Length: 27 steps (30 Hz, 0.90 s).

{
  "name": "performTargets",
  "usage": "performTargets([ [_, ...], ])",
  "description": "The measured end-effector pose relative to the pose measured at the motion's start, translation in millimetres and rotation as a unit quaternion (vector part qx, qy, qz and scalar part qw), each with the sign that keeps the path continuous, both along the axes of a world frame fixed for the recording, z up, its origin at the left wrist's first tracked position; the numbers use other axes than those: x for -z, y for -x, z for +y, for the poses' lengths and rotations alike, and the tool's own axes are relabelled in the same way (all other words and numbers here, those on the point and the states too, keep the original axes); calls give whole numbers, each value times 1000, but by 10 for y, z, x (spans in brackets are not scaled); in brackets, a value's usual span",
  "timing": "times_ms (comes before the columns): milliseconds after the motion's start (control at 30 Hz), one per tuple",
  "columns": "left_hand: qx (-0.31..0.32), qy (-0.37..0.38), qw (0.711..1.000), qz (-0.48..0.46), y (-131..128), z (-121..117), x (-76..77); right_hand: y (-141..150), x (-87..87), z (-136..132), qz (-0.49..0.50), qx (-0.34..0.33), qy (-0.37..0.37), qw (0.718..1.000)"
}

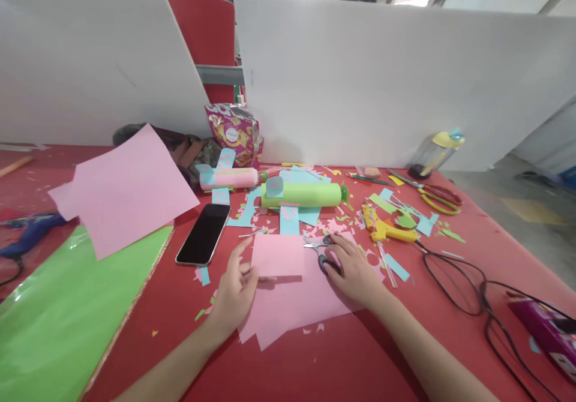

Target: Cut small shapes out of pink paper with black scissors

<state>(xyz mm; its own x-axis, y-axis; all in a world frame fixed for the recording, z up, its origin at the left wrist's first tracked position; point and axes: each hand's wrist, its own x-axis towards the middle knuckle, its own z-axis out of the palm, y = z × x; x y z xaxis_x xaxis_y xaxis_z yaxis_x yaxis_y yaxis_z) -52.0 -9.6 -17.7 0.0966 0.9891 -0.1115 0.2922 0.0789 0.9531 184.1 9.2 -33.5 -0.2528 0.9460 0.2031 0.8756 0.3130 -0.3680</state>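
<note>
My left hand (236, 282) grips the left edge of a small pink paper rectangle (278, 255), thumb in front and fingers behind. To its right, my right hand (353, 267) has its fingers in the dark handles of a pair of scissors (322, 249). The scissors' tips point left, close to the paper's right edge; I cannot tell whether they touch it. Beneath both hands lies a larger pink sheet (297, 312) with a jagged lower edge. Just beyond, a green paper tube (310, 195) with blue paper pieces lies on its side, and a similar pink tube (234, 178) is at its left.
A phone (204, 234) lies left of my left hand. A yellow glue gun (389, 229) with a black cable (481, 288) is at the right, near red-and-yellow-handled pliers (438, 199). Pink sheets (130, 192) cover green sheets (67, 312) at left. White panels (382, 84) stand behind.
</note>
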Motion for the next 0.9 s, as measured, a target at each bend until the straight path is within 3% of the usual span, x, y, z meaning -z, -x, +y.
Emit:
performTargets([
  [200,-8,-9,1000,15,-9,24,-64,48,-86,-2,61,16,56,996],
  [367,-43,-46,997,-50,6,115,-138,58,-159,-23,124,48,61,989],
  [567,-98,-100,989,-35,15,295,-340,21,-216,9,263,116,75,955],
  [700,-106,-106,989,-19,-86,408,-528,162,-235,-26,390,113,139,903],
  [833,-100,-98,989,-53,-223,508,-606,395,-258,-114,496,97,189,842],
  [900,-91,-101,989,-63,-270,538,-612,495,-262,-156,637,90,253,722],
])
